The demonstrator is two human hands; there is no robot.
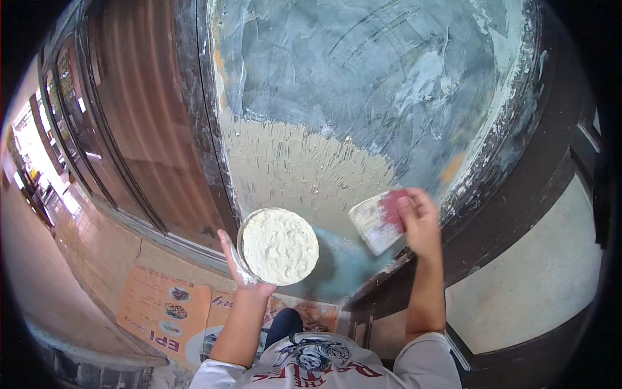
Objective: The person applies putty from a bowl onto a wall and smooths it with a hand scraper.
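My left hand grips a round tub from its left side and underneath. Pale, lumpy putty fills the tub to the brim. In my right hand is a flat putty spreader with a red grip part and a pale blade smeared with putty. The spreader is held by its upper right end, close to the wall. Ahead stands a blue-grey wall panel with whitish streaks. A cream band of fresh putty covers part of its lower left, with a ragged upper edge.
A dark wooden frame and brown panel border the wall on the left. At the right is dark woodwork with a pale panel. An orange printed sheet lies on the floor near my feet. Bright light enters at the far left.
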